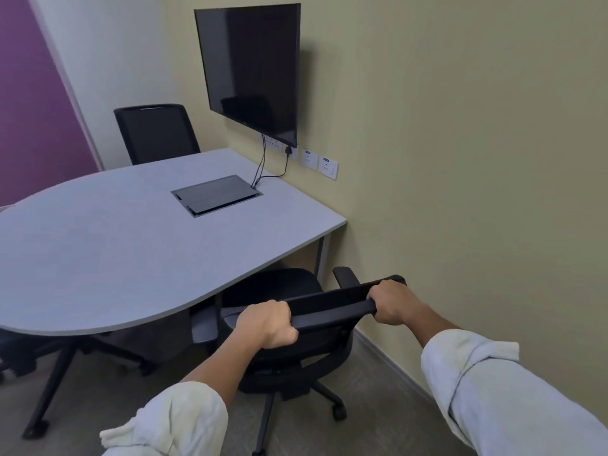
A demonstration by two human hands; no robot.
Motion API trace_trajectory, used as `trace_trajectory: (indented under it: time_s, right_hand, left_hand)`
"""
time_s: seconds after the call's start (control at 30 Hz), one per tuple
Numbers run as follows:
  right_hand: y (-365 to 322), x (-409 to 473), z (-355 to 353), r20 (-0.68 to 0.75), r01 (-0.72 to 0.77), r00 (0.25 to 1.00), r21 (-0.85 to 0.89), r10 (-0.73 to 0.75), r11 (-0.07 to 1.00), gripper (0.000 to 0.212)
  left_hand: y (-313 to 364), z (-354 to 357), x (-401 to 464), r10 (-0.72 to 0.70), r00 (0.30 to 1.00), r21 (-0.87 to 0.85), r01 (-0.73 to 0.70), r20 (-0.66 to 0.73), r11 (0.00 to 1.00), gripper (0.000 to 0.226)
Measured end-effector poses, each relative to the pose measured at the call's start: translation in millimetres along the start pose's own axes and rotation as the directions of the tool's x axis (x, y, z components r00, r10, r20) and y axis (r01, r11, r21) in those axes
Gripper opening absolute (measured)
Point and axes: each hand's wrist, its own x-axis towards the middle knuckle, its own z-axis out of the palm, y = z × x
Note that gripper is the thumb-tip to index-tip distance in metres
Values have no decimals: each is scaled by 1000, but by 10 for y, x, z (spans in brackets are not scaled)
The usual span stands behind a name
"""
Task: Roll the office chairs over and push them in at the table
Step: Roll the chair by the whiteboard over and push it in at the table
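A black office chair (329, 302) stands at the near right side of the light grey table (98, 258), its seat partly under the tabletop edge. My left hand (268, 322) grips the left part of the chair's top rail. My right hand (391, 302) grips the right end of the same rail. Both arms wear rolled-up white sleeves. A second black chair (156, 133) stands at the far side of the table, its backrest upright above the tabletop. Part of another dark chair (13, 353) shows under the table at the far left.
A black screen (250, 70) hangs on the beige wall above the table, with cables running down to a dark cable hatch (217, 194) in the tabletop. Wall sockets (317, 161) sit beside it. The wall runs close along the chair's right. Slanted black table legs (49, 386) stand on grey carpet.
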Motion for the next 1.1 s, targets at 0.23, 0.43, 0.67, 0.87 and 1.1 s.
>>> trace_trajectory:
  time_s: [0.23,0.43,0.67,0.87,1.1]
  right_hand:
    - [375,829,-162,-29,103,994,-68,-105,992,13]
    - [423,1361,-279,-74,182,979,-98,-189,978,10]
    - [557,1980,-415,-116,243,961,-90,-252,966,12]
    - [685,2469,-528,-142,294,940,-117,-309,949,12]
    - [775,3052,-693,-142,371,910,-133,-389,919,11]
  left_hand:
    - [63,-150,625,-88,996,-54,89,22,995,16]
    - [-87,-272,967,-147,988,0,147,-46,989,17]
    - [-133,-401,1352,-232,966,-40,229,-113,973,13]
    - [-152,-511,1701,-310,942,-62,305,-126,950,14]
    - [-186,-622,2072,-398,905,-84,390,-151,917,14]
